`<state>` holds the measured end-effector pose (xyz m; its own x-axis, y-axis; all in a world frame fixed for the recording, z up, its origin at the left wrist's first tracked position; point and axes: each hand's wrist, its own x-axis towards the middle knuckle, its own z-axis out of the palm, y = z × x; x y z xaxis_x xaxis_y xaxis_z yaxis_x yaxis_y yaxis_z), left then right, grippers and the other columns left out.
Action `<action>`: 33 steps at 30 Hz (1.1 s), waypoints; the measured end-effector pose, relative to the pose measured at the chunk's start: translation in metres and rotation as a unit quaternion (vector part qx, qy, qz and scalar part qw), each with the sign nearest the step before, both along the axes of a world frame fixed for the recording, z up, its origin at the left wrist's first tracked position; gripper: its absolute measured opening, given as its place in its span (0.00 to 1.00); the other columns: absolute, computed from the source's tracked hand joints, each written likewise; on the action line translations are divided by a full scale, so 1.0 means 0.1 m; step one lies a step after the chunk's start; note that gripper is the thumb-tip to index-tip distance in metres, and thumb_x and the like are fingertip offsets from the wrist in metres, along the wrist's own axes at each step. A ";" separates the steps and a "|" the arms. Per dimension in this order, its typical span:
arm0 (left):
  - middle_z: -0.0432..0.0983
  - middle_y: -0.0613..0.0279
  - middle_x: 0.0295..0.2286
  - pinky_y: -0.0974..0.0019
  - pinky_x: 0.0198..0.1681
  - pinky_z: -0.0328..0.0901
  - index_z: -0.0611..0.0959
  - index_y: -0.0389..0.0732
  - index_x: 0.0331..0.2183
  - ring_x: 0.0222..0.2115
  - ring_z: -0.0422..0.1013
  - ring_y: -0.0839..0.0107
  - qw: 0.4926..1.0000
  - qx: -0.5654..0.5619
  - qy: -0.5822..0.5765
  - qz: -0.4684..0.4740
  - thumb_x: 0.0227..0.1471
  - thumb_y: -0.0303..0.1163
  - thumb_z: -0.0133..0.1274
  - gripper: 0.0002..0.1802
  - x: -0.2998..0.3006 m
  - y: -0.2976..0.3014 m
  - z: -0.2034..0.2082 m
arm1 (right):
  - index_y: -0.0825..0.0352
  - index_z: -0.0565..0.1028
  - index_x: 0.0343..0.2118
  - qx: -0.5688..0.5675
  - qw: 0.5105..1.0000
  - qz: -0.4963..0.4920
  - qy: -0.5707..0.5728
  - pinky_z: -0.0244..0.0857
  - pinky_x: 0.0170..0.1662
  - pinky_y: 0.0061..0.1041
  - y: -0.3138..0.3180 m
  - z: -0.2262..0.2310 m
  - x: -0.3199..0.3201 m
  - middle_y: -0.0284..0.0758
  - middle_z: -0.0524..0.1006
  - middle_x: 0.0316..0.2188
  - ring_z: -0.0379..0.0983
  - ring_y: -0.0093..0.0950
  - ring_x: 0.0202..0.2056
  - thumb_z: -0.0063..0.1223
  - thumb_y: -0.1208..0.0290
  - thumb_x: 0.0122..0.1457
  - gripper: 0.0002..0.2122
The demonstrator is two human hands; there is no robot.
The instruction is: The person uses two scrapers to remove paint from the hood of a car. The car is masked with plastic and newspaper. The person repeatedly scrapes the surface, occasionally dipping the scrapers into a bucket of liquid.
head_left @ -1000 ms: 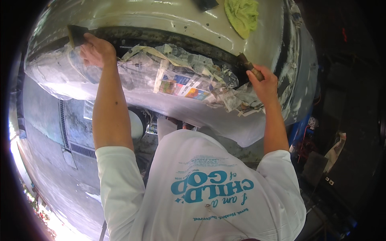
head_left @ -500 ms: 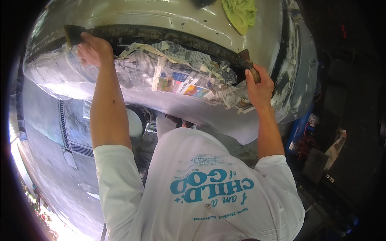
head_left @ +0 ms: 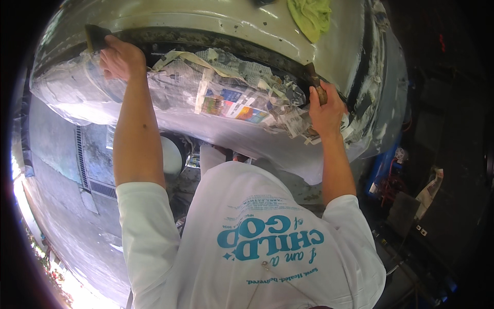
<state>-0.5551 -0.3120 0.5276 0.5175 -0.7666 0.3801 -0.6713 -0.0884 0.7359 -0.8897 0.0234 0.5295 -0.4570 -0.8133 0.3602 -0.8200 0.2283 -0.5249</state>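
Note:
My right hand (head_left: 328,109) is closed around the handle of a scraper (head_left: 319,91), a putty knife by its look. Its dark, worn blade points up at the blackened strip (head_left: 226,47) along the edge of a pale, glossy vehicle panel (head_left: 206,15). On the left, my left hand (head_left: 122,57) grips a dark, flat, squarish piece (head_left: 96,37) whose exact kind I cannot make out. Its fingers curl down over masking covered with clear plastic. Between the hands, crumpled newspaper (head_left: 180,85) lines the near side of the strip, its upper edge torn and ragged.
A yellow-green cloth (head_left: 311,18) lies on the panel at the top right. Clear plastic sheeting (head_left: 226,129) hangs below the newspaper. Below it on the left are a round white container (head_left: 171,154) and a floor grate (head_left: 81,159). Blue equipment (head_left: 383,167) stands on the right.
My right hand and the scraper have shifted slightly left, and the scraper stands more upright. My left hand keeps its grip, almost in place. The view has moved a little.

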 end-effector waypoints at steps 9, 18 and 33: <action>0.76 0.50 0.58 0.39 0.66 0.44 0.78 0.40 0.61 0.61 0.63 0.48 0.999 0.043 -0.031 -0.001 0.70 0.59 0.29 0.39 0.12 -0.10 -0.07 | 0.71 0.79 0.45 -0.020 0.999 0.036 0.014 0.76 0.41 0.38 0.08 -0.04 -0.08 0.50 0.81 0.36 0.81 0.52 0.36 0.68 0.73 0.61 0.13; 0.77 0.48 0.57 0.38 0.67 0.44 0.81 0.38 0.54 0.60 0.63 0.45 1.000 0.014 -0.019 0.000 0.69 0.58 0.29 0.38 0.05 -0.10 -0.06 | 0.70 0.80 0.44 -0.032 0.998 0.053 0.005 0.76 0.41 0.37 -0.02 -0.04 -0.25 0.47 0.82 0.35 0.81 0.50 0.35 0.69 0.73 0.60 0.12; 0.78 0.46 0.55 0.35 0.67 0.43 0.82 0.35 0.54 0.61 0.63 0.46 1.000 -0.025 0.001 -0.001 0.71 0.60 0.28 0.41 0.10 -0.08 -0.10 | 0.69 0.81 0.50 -0.056 0.991 -0.008 -0.122 0.72 0.35 0.26 -0.07 -0.05 -0.18 0.35 0.83 0.33 0.79 0.27 0.29 0.67 0.69 0.64 0.14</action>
